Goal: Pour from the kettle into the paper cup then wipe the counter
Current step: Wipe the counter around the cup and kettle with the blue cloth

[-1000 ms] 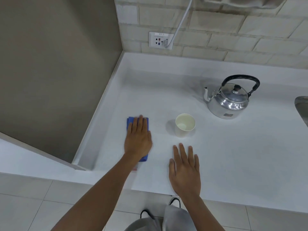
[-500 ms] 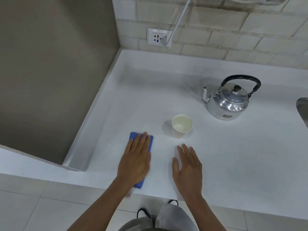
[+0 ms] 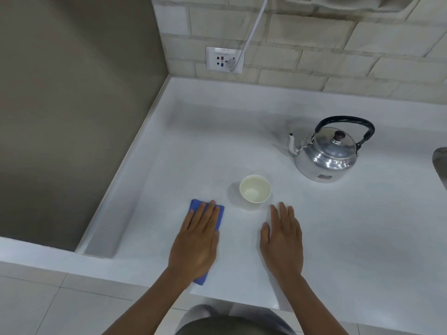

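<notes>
Basically wipe phase: left hand (image 3: 196, 240) flat, fingers together, pressing blue cloth (image 3: 219, 217) to counter (image 3: 362, 238); right hand (image 3: 281, 240) flat, bracing near paper cup (image 3: 255, 191); kettle (image 3: 330, 151) parked far right

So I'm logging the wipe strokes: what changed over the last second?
The left hand, flat on the blue cloth, slid it toward the counter's near edge. The right hand stayed flat on the counter; cup and kettle stayed put.

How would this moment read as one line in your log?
phase: wiping | left hand: flat on blue cloth | right hand: flat on counter | paper cup, kettle: upright
</notes>
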Tool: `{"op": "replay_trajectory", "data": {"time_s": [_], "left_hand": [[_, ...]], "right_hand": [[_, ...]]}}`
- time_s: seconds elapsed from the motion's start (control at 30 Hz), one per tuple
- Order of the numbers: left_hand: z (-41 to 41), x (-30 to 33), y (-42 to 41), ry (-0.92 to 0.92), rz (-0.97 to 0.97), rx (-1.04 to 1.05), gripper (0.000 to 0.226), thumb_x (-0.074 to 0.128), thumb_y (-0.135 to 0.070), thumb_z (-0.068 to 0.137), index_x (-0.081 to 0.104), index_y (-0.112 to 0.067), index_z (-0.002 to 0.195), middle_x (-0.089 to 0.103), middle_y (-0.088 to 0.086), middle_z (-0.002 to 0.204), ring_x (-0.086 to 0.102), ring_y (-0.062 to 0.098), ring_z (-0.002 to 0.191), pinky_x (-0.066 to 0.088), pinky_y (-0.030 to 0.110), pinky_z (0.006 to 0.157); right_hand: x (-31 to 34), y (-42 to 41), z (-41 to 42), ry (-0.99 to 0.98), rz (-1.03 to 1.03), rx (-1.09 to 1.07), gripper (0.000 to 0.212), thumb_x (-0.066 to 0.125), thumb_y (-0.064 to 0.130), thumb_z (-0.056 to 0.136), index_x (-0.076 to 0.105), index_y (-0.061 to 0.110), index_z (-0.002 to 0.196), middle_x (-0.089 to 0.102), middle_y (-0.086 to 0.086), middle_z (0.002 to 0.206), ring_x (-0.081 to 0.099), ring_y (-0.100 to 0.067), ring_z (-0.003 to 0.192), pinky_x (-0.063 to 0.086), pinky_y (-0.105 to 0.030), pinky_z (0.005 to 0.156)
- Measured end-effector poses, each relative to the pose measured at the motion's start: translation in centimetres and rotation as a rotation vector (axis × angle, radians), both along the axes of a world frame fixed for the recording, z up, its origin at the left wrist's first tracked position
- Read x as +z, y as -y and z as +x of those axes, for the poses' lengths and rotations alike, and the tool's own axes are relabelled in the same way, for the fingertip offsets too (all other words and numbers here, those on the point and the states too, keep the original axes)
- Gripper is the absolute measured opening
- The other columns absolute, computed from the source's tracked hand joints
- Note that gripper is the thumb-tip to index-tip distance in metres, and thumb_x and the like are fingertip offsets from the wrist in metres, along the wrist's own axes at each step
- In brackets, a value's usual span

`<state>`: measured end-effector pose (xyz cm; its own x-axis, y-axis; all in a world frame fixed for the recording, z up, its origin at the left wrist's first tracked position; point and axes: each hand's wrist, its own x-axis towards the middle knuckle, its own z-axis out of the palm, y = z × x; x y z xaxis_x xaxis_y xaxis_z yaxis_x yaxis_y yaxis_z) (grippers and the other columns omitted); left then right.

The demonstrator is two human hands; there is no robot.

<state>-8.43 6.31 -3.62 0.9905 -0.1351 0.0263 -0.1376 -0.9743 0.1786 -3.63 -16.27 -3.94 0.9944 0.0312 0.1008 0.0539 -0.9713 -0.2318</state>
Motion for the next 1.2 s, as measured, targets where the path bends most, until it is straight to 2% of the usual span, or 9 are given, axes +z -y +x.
{"op": "replay_trajectory", "data": {"time_s": [0.13, 0.27, 0.37, 0.5, 0.63, 0.9, 1.03, 1.13, 1.2], "left_hand": [[5.0, 0.7, -0.9, 0.021, -0.006, 0.201, 0.057, 0.032, -0.026, 0.104, 0.032, -0.001, 0.156, 0.031, 0.015, 0.163, 0.031, 0.033, 0.151, 0.025, 0.048, 0.123], [9.0, 1.3, 0.4, -0.049, -0.016, 0.274, 0.061, 0.027, -0.029, 0.108, 0.010, -0.004, 0.161, 0.010, 0.013, 0.170, 0.010, 0.031, 0.157, 0.009, 0.046, 0.126], [7.6, 0.9, 1.1, -0.041, -0.017, 0.206, 0.060, 0.026, -0.027, 0.108, 0.012, -0.001, 0.160, 0.011, 0.015, 0.169, 0.012, 0.033, 0.156, 0.013, 0.047, 0.126], [3.3, 0.8, 0.0, -0.044, 0.010, -0.108, 0.059, 0.024, -0.029, 0.105, 0.028, -0.001, 0.157, 0.026, 0.014, 0.165, 0.027, 0.030, 0.153, 0.028, 0.048, 0.123], [6.8, 1.3, -3.8, -0.031, 0.006, 0.000, 0.060, 0.024, -0.030, 0.104, 0.035, 0.001, 0.154, 0.033, 0.017, 0.162, 0.033, 0.034, 0.150, 0.033, 0.052, 0.120], [15.8, 1.4, -2.9, -0.081, 0.018, 0.037, 0.061, 0.025, -0.028, 0.109, 0.009, 0.002, 0.159, 0.008, 0.018, 0.169, 0.012, 0.033, 0.156, 0.010, 0.047, 0.127], [11.0, 1.2, -2.9, 0.040, 0.056, -0.144, 0.058, 0.028, -0.026, 0.102, 0.038, 0.004, 0.151, 0.037, 0.020, 0.159, 0.039, 0.036, 0.146, 0.026, 0.048, 0.122], [6.8, 0.4, -3.9, 0.030, -0.036, -0.181, 0.056, 0.034, -0.026, 0.105, 0.034, -0.001, 0.155, 0.033, 0.013, 0.163, 0.031, 0.028, 0.151, 0.022, 0.044, 0.123], [8.1, 0.2, -5.0, 0.062, -0.025, -0.177, 0.055, 0.034, -0.025, 0.106, 0.036, 0.000, 0.154, 0.035, 0.015, 0.162, 0.033, 0.029, 0.150, 0.028, 0.047, 0.122]], "right_hand": [[0.0, -0.2, 0.2, -0.019, -0.005, 0.024, 0.056, 0.027, 0.033, 0.097, 0.031, 0.012, 0.149, 0.022, -0.008, 0.158, 0.010, -0.023, 0.148, 0.017, -0.039, 0.119], [0.1, -0.2, 0.3, -0.043, -0.026, 0.048, 0.056, 0.024, 0.034, 0.099, 0.027, 0.013, 0.151, 0.018, -0.006, 0.160, 0.006, -0.022, 0.148, 0.012, -0.038, 0.120], [0.4, -0.4, 0.9, -0.026, 0.020, 0.029, 0.054, 0.027, 0.031, 0.096, 0.039, 0.010, 0.145, 0.032, -0.008, 0.154, 0.019, -0.025, 0.146, 0.023, -0.039, 0.117], [1.3, 0.1, 2.9, 0.021, 0.124, 0.049, 0.051, 0.029, 0.026, 0.093, 0.049, 0.009, 0.137, 0.043, -0.007, 0.147, 0.031, -0.026, 0.141, 0.032, -0.040, 0.111], [1.4, 0.4, 5.6, 0.007, 0.200, -0.021, 0.046, 0.037, 0.012, 0.096, 0.043, 0.008, 0.141, 0.038, -0.009, 0.151, 0.026, -0.027, 0.143, 0.026, -0.040, 0.115], [0.2, -0.3, 5.7, -0.044, 0.055, -0.056, 0.053, 0.025, 0.016, 0.098, 0.023, 0.009, 0.150, 0.023, -0.006, 0.158, 0.011, -0.022, 0.147, 0.014, -0.034, 0.119], [0.0, -0.1, 5.7, -0.044, 0.052, -0.053, 0.054, 0.023, 0.018, 0.097, 0.022, 0.012, 0.150, 0.022, -0.003, 0.159, 0.009, -0.018, 0.148, 0.012, -0.032, 0.119], [0.0, -0.2, 5.9, -0.044, 0.078, -0.077, 0.053, 0.023, 0.023, 0.098, 0.025, 0.015, 0.150, 0.024, 0.001, 0.158, 0.010, -0.014, 0.147, 0.013, -0.031, 0.119], [0.1, -0.3, 6.0, -0.039, 0.094, -0.082, 0.053, 0.026, 0.023, 0.098, 0.026, 0.015, 0.150, 0.024, 0.001, 0.158, 0.011, -0.013, 0.147, 0.014, -0.031, 0.119]]}}
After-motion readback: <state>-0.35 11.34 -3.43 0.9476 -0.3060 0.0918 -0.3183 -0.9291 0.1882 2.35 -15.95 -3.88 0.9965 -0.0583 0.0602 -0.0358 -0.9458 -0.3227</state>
